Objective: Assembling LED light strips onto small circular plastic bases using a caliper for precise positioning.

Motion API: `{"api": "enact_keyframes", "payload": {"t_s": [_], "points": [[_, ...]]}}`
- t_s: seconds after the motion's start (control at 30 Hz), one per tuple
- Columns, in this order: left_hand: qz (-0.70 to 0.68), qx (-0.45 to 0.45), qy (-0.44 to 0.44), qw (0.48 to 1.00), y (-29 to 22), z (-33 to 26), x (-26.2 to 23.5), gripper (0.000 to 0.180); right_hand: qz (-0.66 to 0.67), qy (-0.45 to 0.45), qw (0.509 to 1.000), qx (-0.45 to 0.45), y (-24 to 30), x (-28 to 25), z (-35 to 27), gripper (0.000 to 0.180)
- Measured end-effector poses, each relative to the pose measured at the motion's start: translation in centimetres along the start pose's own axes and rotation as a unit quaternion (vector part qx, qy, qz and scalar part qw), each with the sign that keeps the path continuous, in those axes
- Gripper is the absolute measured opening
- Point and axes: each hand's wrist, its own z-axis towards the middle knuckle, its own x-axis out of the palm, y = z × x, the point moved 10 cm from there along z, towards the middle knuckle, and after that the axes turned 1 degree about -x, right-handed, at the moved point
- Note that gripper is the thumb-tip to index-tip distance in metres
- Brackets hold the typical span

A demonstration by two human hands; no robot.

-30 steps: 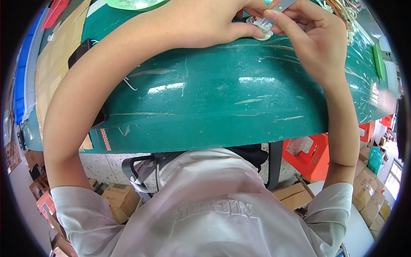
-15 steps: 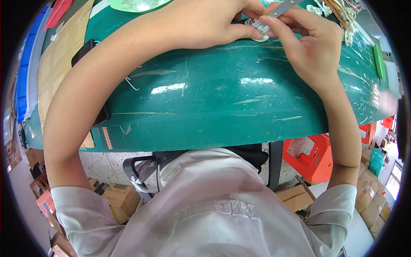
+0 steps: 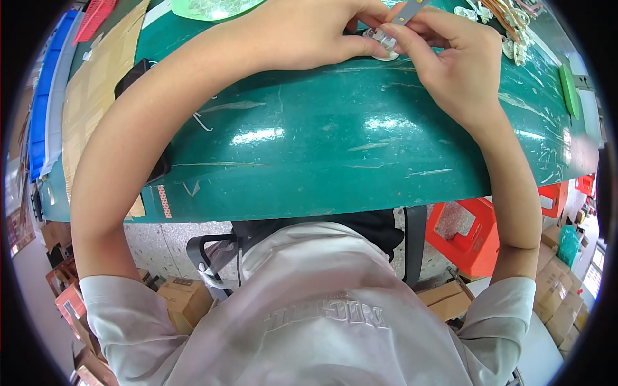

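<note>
Both hands meet at the far side of the green table. My left hand (image 3: 322,35) is closed, its thumb and fingers pinching a small clear plastic piece with a white rounded base (image 3: 384,44). Close against it, my right hand (image 3: 450,61) is closed with thumb and forefinger on a narrow grey LED strip (image 3: 409,10) bearing small yellow squares. The strip slants up and right out of the fingers. Its lower end is hidden at the fingertips, so I cannot tell whether it sits inside the clear piece.
A green tray (image 3: 183,9) of clear parts lies beyond my left forearm. White fittings (image 3: 515,51) with copper-coloured wires lie right of my right hand. A black phone-like object (image 3: 131,77) lies partly under my left arm, by cardboard (image 3: 96,96). A red stool (image 3: 460,238) stands below the table edge.
Both hands have shifted slightly left in the picture, still together with the clear piece and the LED strip. The grips look the same.
</note>
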Motion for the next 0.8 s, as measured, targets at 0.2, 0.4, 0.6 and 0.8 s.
{"api": "enact_keyframes", "payload": {"t_s": [0.2, 0.4, 0.6, 0.8], "points": [[0.025, 0.027, -0.016, 0.999, -0.3, -0.3, -0.2, 0.025, -0.045, 0.003, 0.999, 0.001, 0.1, -0.1, -0.5, 0.008], [0.067, 0.007, 0.024, 0.997, -1.3, -0.3, -0.6, 0.047, -0.006, 0.019, 0.998, 0.054, -0.3, -0.1, -0.4, 0.009], [0.071, 0.002, -0.209, 0.975, -5.9, -7.5, -16.0, 0.053, 0.116, -0.074, 0.985, 0.1, -3.2, -7.7, 6.3, 0.019], [0.071, -0.042, -0.247, 0.965, -3.1, -17.3, -19.5, 0.032, -0.061, -0.079, 0.982, 0.163, -18.7, -6.0, 21.4, 0.024]]}}
